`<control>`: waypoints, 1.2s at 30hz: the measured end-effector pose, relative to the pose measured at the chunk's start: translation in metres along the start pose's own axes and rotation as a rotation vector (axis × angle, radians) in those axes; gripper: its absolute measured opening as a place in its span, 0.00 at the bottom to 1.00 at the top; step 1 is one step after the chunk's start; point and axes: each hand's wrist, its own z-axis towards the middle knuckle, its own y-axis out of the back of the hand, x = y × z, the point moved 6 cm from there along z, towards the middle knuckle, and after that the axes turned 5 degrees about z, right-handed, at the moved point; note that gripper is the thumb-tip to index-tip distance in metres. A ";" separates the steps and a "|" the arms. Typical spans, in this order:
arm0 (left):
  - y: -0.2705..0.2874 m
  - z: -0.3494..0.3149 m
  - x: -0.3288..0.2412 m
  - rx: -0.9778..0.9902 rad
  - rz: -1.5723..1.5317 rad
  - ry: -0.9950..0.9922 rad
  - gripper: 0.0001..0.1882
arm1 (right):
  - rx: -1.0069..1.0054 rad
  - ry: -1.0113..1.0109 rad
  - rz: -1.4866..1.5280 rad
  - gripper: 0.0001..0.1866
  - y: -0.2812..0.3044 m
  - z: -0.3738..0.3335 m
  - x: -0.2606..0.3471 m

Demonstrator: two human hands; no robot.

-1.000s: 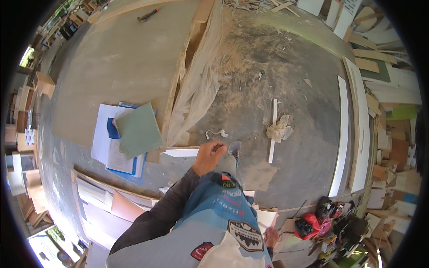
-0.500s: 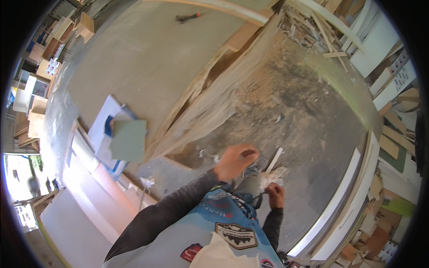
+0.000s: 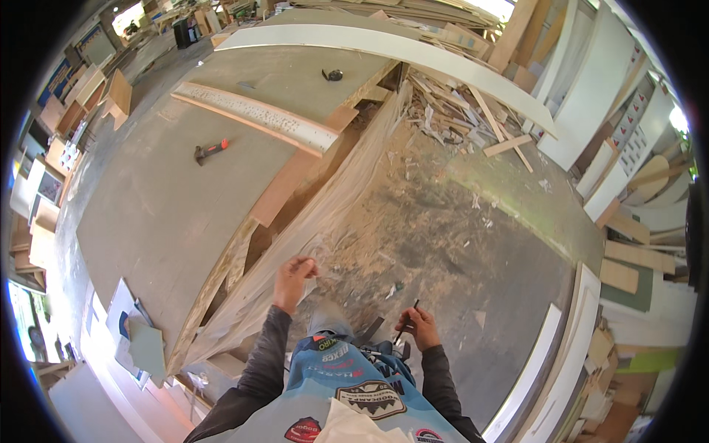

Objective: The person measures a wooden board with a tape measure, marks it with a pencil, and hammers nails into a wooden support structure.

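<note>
My right hand (image 3: 419, 327) is closed in front of my right hip. It grips a thin dark pen-like stick (image 3: 416, 303), whose ends show above and below the fingers. My left hand (image 3: 295, 282) is raised over the edge of the plastic sheet (image 3: 325, 221), its fingers curled toward the thumb. Whether anything is between them is too small to make out. Beyond it lies a large grey-brown worktop (image 3: 162, 199). On this top rest a hammer (image 3: 211, 151) with a red-ended handle and a long wood-edged strip (image 3: 258, 114) with a speckled white face.
Sawdust (image 3: 443, 207) and scraps cover the floor ahead. Offcuts (image 3: 458, 111) pile up at the far end, under a long white board (image 3: 384, 55). White planks (image 3: 532, 369) lie at my right. A small black object (image 3: 332, 74) sits on the far worktop.
My view has swung up and ahead, bringing the strip and far worktop into sight. My left hand now appears farther left, near the sheet. The pale tuft near my right hand is out of view.
</note>
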 end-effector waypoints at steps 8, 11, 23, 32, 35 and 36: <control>-0.013 0.159 -0.044 -0.349 -0.181 -0.064 0.13 | -0.125 0.045 -0.154 0.14 0.069 0.175 0.119; -0.029 0.243 -0.059 -0.376 -0.223 -0.085 0.13 | -0.216 -0.031 -0.187 0.12 0.074 0.242 0.131; -0.074 0.616 -0.116 -0.540 0.252 0.129 0.25 | -0.794 0.133 -0.133 0.10 0.167 0.365 0.239; -0.090 0.769 -0.102 -0.760 1.067 0.276 0.43 | -1.021 0.175 -0.062 0.09 0.245 0.456 0.346; -0.057 0.767 -0.080 -0.843 1.040 0.201 0.36 | -0.959 0.234 -0.117 0.09 0.264 0.524 0.405; -0.067 0.765 -0.078 -0.854 1.079 0.220 0.34 | -0.927 0.270 -0.186 0.09 0.274 0.549 0.429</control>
